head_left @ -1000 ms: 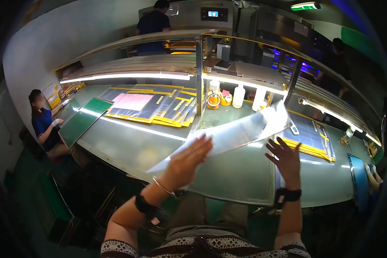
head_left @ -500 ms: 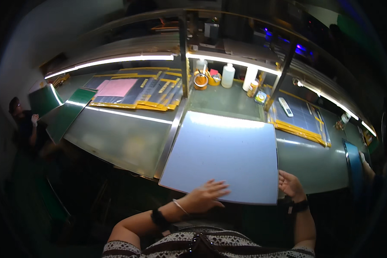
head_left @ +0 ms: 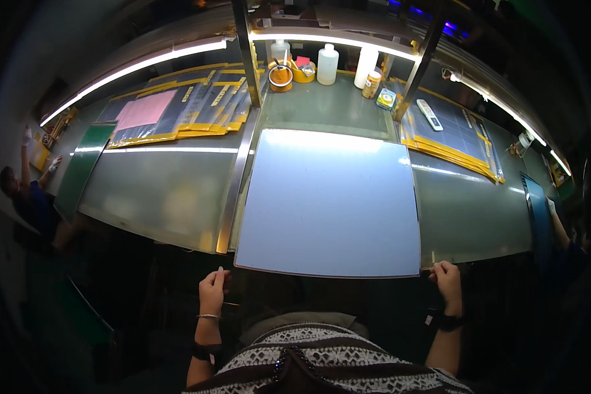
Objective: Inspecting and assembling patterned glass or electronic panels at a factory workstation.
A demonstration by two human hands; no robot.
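A large pale blue-grey rectangular panel [head_left: 328,210] lies flat on the bench in front of me, its front edge at the bench's front. My left hand [head_left: 213,290] is off the panel, below and left of its near left corner, fingers curled together with nothing visible in them. Beside the near right corner is my right hand [head_left: 446,279], its fingers bent together at the bench edge. A tiny pale sliver shows just above those fingertips; whether they hold it I cannot tell.
Yellow-edged dark sheets [head_left: 210,108] and a pink sheet [head_left: 146,109] lie left. Behind the panel stand a white bottle [head_left: 327,65], a tape roll [head_left: 280,77] and a jar [head_left: 372,85]. A remote control [head_left: 429,115] rests right. Co-workers handle a green panel [head_left: 85,167] and a blue panel [head_left: 537,210].
My left hand has moved from over the panel's front to the left, off it, and its fingers have closed. My right hand's fingers have curled in. The view has shifted; the left co-worker is reaching up.
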